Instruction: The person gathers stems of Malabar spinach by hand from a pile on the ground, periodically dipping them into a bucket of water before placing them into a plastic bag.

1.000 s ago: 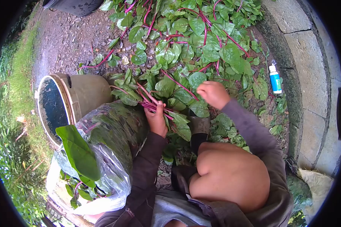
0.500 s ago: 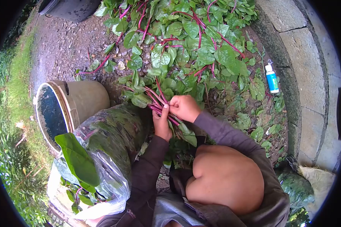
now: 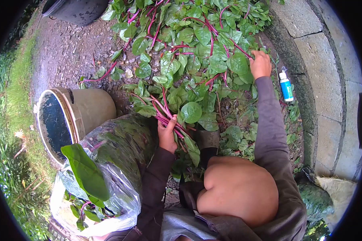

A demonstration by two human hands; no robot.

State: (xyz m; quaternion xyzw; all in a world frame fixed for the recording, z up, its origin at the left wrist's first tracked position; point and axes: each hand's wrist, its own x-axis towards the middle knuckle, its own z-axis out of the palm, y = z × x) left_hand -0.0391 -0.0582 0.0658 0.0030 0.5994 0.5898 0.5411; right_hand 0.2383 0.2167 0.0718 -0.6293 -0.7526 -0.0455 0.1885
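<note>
My left hand [image 3: 167,135] is closed around a bunch of Malabar spinach [image 3: 163,107], its reddish-purple stems pressed under the thumb and its green leaves spreading up and below. Farther out to the right, my right hand [image 3: 261,64] has its fingers curled at the end of a long purple Malabar spinach stem [image 3: 241,49] in the pile. That pile of leafy stems [image 3: 185,34] covers the ground ahead of both hands. The fingertips of the right hand are partly hidden.
At left, a pale bucket [image 3: 92,106] lies on its side beside a clear plastic bag [image 3: 120,188] packed with leaves. A dark container [image 3: 76,12] is at the top left. On the right, a blue-and-white bottle [image 3: 286,87] lies near a concrete block edge [image 3: 330,76].
My right hand has left the bunch and stretched forward and right to a stem in the pile. My left hand keeps the bunch, slightly lower and farther left.
</note>
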